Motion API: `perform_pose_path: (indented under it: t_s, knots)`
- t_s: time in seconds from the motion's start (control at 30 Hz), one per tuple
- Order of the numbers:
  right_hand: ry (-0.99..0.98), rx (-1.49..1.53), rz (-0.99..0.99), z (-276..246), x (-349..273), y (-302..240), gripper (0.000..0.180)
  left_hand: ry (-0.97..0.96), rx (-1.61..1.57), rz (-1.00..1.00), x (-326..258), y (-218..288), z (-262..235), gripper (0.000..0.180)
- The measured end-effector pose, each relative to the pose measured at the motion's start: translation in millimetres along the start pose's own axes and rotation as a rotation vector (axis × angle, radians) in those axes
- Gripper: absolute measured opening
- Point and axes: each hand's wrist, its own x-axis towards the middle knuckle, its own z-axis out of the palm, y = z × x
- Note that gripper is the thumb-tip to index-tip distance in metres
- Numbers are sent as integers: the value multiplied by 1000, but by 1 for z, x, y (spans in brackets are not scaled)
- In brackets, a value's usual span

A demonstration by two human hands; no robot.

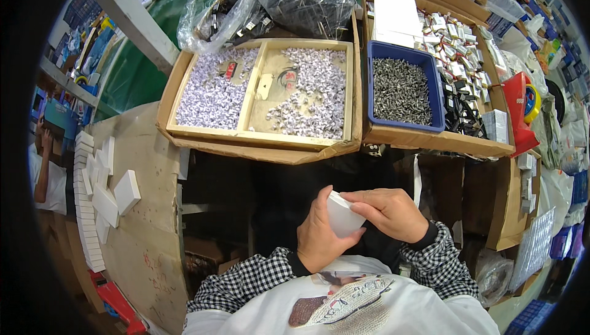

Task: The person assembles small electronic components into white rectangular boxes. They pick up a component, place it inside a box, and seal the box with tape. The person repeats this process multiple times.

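A small white box [342,217] is held up between my hands, close to my chest. My left hand [321,236] wraps round its left side and bottom, the thumb across its lower edge. At the upper right edge, the fingers and thumb of my right hand [393,213] pinch the box near its top end. Whether that end is open or closed cannot be made out, and the contents are hidden. More white boxes [128,192] of like shape lie loosely on the table to my left, beside a long row of stacked ones [89,230].
Ahead, a divided wooden tray [253,92] holds many small white pieces. Right of it, a blue bin [372,89] contains small metal parts, next to battery-like packs [452,34] and black cables [464,110]. A red tape dispenser [519,114] stands farther right. Another person [46,175] is at far left.
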Motion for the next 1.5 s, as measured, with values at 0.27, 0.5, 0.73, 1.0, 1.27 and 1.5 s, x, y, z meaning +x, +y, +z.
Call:
perform_pose_path:
  t_s: [0.27, 0.5, 0.73, 1.0, 1.27, 1.5]
  knots:
    - [-156, 91, 83, -4, 2, 15, 41, -203, -783, -11, 3, -27, -14, 48]
    - [126, 466, 233, 43, -13, 21, 36, -230, -839, -89, -13, -42, -25, 46]
    - [82, 381, 287, 40, -26, 27, 34, -293, -845, -125, -16, -41, -16, 44]
    - [125, 403, 228, 44, -36, 34, 27, -331, -1016, -187, -15, -43, -11, 34]
    - [199, 633, 304, 56, -39, 32, 34, -227, -993, -113, -12, -42, -16, 32]
    - [100, 668, 243, 41, -40, 35, 32, -294, -779, -20, 0, -40, -19, 25]
